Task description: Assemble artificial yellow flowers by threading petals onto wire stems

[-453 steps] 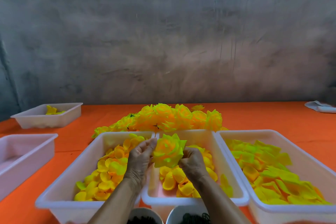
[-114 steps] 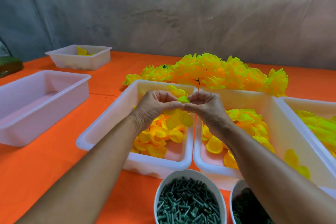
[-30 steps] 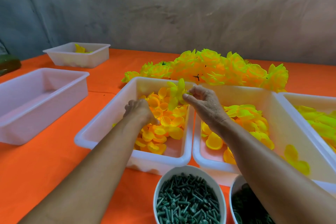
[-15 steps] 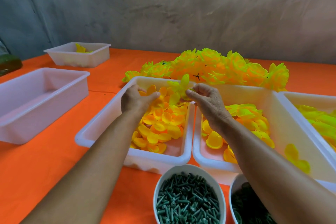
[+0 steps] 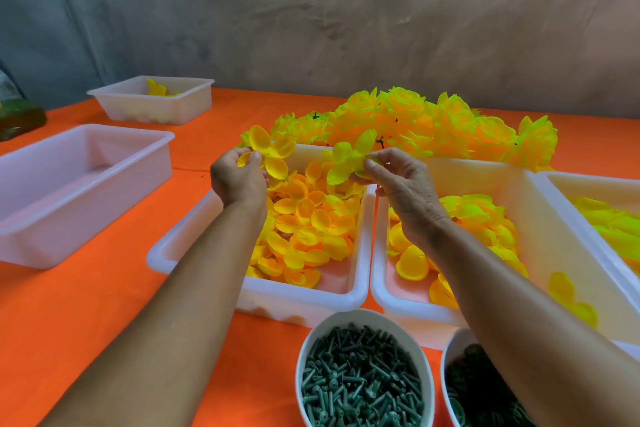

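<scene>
A light, floppy petal layer [image 5: 268,152] is pinched near its center by the left hand [image 5: 239,177], 9 o'clock of the bud [image 5: 349,159] (equally soft) pinched by the right hand [image 5: 398,180].

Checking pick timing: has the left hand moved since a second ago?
Yes. The left hand has risen out of the petal bin toward its far rim, now holding a petal layer.

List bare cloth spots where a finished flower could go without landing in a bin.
Free: orange cloth left of the petal bin, in front of the empty bin; also the strip between the small far bin and the flower pile. Crowded: near edge, with the bowl of green stems, and the whole right side.
</scene>
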The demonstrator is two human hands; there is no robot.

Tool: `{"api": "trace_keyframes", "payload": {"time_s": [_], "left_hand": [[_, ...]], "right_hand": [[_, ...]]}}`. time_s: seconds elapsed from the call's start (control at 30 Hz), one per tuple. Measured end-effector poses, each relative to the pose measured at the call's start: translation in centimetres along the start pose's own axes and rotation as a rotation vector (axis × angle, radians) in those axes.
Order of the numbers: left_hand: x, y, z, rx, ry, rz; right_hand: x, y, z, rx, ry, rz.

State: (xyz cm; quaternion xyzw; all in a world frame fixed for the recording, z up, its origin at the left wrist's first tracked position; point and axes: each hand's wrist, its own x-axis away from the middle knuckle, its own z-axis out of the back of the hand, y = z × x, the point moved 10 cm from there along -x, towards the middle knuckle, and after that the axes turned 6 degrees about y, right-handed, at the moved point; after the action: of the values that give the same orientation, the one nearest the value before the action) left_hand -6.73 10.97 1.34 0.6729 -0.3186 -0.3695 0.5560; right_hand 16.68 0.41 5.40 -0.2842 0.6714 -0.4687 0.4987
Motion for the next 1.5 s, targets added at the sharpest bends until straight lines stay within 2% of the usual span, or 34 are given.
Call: {"api": "trace_keyframes", "payload": {"time_s": [0.1, 0.2, 0.3, 0.37, 0.43, 0.47, 0.53, 0.57, 0.63, 0.73, 0.8, 0.93, 1.0, 1.1, 1.3, 1.5], "left_hand": [[0.4, -1.0, -1.0, -0.166, -0.107, 0.048], [1.9, -2.1, -3.5, -0.454, -0.371, 0.015], [3.8, -3.2, -4.9, -0.558, -0.603, 0.036], [3.6, -2.2, -5.1, -0.576, -0.587, -0.089], [3.4, 0.5, -4.6, -0.454, -0.477, -0.244], [3.6, 1.3, -4.7, -0.320, -0.488, -0.225], [5.2, 1.2, -5.7, -0.127, -0.653, -0.051], [6.2, 0.8, -6.3, -0.114, -0.748, 0.009], [7.3, 0.2, -6.8, -0.157, -0.857, 0.006], [6.6, 0.3, -6.6, -0.115, -0.815, -0.021], [6.5, -0.3, -6.5, -0.127, -0.818, 0.033], [7.3, -2.1, -6.1, -0.370, -0.889, 0.057], [7.4, -2.6, -6.0, -0.486, -0.891, 0.008], [7.4, -2.7, -6.1, -0.638, -0.909, -0.097], [8.0, -3.1, -5.8, -0.772, -0.954, -0.142], [8.4, -1.9, -6.0, -0.933, -0.941, -0.402]], "right_hand": [[-0.2, 0.4, 0.3, 0.052, 0.022, -0.021], [-0.3, 0.7, 0.3, 0.097, 0.010, -0.038], [-0.1, 0.6, -0.7, 0.061, -0.077, -0.029], [0.1, 0.8, -1.4, 0.079, -0.139, -0.030], [0.1, 1.3, -1.9, 0.108, -0.184, -0.041], [0.1, 1.5, -2.1, 0.117, -0.202, -0.047], [0.2, 1.8, -2.4, 0.131, -0.227, -0.049], [0.2, 1.9, -2.5, 0.142, -0.235, -0.049], [0.2, 2.3, -2.5, 0.180, -0.234, -0.053], [0.0, 2.6, -1.9, 0.246, -0.194, -0.043], [-0.1, 2.3, -1.5, 0.281, -0.141, -0.026], [-0.6, 2.0, 0.2, 0.181, 0.027, -0.058], [-0.9, 1.6, 1.2, 0.188, 0.089, -0.066], [-1.0, 1.2, 1.6, 0.240, 0.095, -0.106], [0.4, 1.6, 2.3, 0.287, 0.075, -0.179], [1.7, -0.2, 4.9, 0.285, 0.112, -0.177]]}}
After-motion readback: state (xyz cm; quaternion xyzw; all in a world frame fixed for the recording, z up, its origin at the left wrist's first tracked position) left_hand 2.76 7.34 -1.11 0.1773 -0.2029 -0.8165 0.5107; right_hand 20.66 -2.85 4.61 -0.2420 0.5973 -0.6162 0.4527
